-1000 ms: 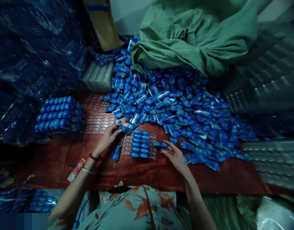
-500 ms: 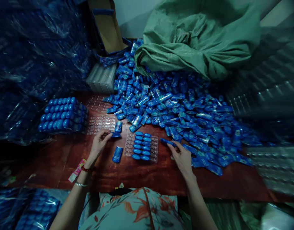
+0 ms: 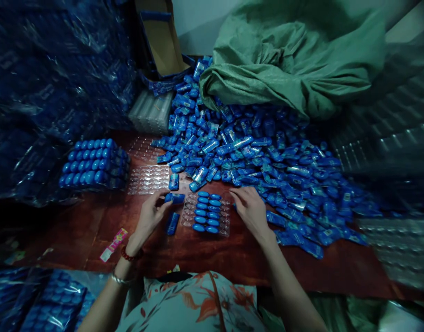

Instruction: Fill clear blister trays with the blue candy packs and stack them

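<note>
My left hand (image 3: 152, 216) pinches one end of a small blue wrapped packet (image 3: 175, 198), left of a clear plastic blister tray (image 3: 189, 213). Two columns of shiny blue oval pieces (image 3: 207, 212) lie in the tray's middle, with bare cavities on either side. At the tray's right edge is my right hand (image 3: 249, 210), fingers bent; a sliver of a blue packet (image 3: 235, 207) shows beneath them, the rest hidden. Two more loose packets lie near my left hand: one packet (image 3: 172, 224) below it, another packet (image 3: 173, 181) above it.
Behind spreads a heap of blue packets (image 3: 246, 152) under a green sack (image 3: 288, 64). At left stand a stack of filled trays (image 3: 91, 163) and an unfilled clear tray (image 3: 149, 180). A pink strip (image 3: 114, 245) lies near the front edge. Clear trays (image 3: 395, 244) are stacked at right.
Both hands have moved inward toward the tray. The left hand's packet now shows more of its length. The right hand's packet has become mostly hidden under the fingers.
</note>
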Tool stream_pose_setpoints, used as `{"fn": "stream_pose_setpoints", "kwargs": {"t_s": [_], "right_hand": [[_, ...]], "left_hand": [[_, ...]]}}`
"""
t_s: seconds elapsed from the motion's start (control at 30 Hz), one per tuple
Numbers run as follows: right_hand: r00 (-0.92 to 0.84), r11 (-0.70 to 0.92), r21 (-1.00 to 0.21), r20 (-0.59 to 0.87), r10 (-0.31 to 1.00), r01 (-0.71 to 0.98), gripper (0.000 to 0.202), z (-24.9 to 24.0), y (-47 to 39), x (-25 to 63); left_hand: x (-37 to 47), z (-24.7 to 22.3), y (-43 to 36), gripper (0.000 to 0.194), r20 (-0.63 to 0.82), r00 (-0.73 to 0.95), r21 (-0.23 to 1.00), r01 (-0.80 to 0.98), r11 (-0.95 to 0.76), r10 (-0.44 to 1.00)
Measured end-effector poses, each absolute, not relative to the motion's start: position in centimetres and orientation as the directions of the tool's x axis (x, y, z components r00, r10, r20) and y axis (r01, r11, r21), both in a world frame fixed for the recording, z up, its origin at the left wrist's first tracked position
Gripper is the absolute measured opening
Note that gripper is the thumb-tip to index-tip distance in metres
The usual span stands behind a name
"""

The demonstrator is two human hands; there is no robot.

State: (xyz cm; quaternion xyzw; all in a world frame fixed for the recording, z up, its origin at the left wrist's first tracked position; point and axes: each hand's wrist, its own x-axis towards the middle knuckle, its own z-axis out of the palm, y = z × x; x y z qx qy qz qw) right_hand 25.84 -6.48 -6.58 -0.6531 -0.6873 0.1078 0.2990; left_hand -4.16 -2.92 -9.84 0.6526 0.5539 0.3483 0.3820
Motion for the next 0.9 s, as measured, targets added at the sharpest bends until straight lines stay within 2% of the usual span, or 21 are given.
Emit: {"fn": "stream_pose_setpoints", "kwargs": {"t_s": [0.1, 0.2, 0.3, 0.37, 0.43, 0.5, 0.57, 0.63, 0.77, 0.83, 0.9], "right_hand": [[-0.240, 0.287, -0.482, 0.159, 0.958, 0.828, 0.025, -4.3, -1.8, 23.9], [-0.334, 0.313, -0.444, 0.032, 0.942, 0.840, 0.023, -3.8, 0.9, 23.1], [-0.281, 0.252, -0.537, 0.029, 0.959, 0.805, 0.022, -5.1, 0.7, 23.8], [-0.159, 0.168, -0.630, 0.070, 0.985, 0.759, 0.023, -6.4, -0.5, 24.7], [-0.022, 0.086, -0.684, 0.102, 0.995, 0.724, 0.024, -7.6, -1.8, 25.5], [0.003, 0.080, -0.691, 0.118, 0.993, 0.718, 0.024, -8.5, -2.7, 25.9], [-0.113, 0.175, -0.667, 0.136, 0.984, 0.724, 0.027, -8.9, -2.6, 25.8], [-0.307, 0.318, -0.613, 0.127, 0.943, 0.723, 0.032, -8.9, -1.3, 25.1], [-0.633, 0.548, -0.477, -0.022, 0.774, 0.687, 0.037, -7.7, 3.1, 22.9], [-0.712, 0.611, -0.441, -0.098, 0.695, 0.657, 0.036, -7.0, 5.3, 21.7], [-0.730, 0.638, -0.398, -0.139, 0.669, 0.659, 0.036, -6.6, 7.0, 20.9]], "left_hand": [[-4.5, -9.7, -3.6, 0.028, 0.057, 0.111, 0.860, 0.500, -0.106, 0.992], [-6.5, -9.7, -4.2, 0.028, 0.077, 0.007, 0.857, 0.510, -0.070, 0.997], [-8.3, -9.8, -4.3, 0.028, 0.103, -0.022, 0.865, 0.496, -0.079, 0.994], [-8.3, -9.7, -4.0, 0.026, 0.134, 0.010, 0.867, 0.483, -0.122, 0.991], [-7.3, -9.8, -3.3, 0.022, 0.180, 0.087, 0.859, 0.471, -0.199, 0.980], [-5.6, -9.7, -2.4, 0.018, 0.225, 0.200, 0.843, 0.451, -0.293, 0.954], [-3.9, -9.6, -1.5, 0.017, 0.246, 0.322, 0.823, 0.429, -0.372, 0.914], [-2.5, -9.6, -0.9, 0.020, 0.242, 0.422, 0.804, 0.416, -0.424, 0.873], [-1.2, -9.7, -0.5, 0.033, 0.252, 0.521, 0.755, 0.421, -0.502, 0.815], [-1.1, -10.1, -0.7, 0.043, 0.259, 0.549, 0.715, 0.445, -0.540, 0.795], [-0.9, -10.3, -0.9, 0.049, 0.247, 0.580, 0.652, 0.494, -0.576, 0.777]]}}
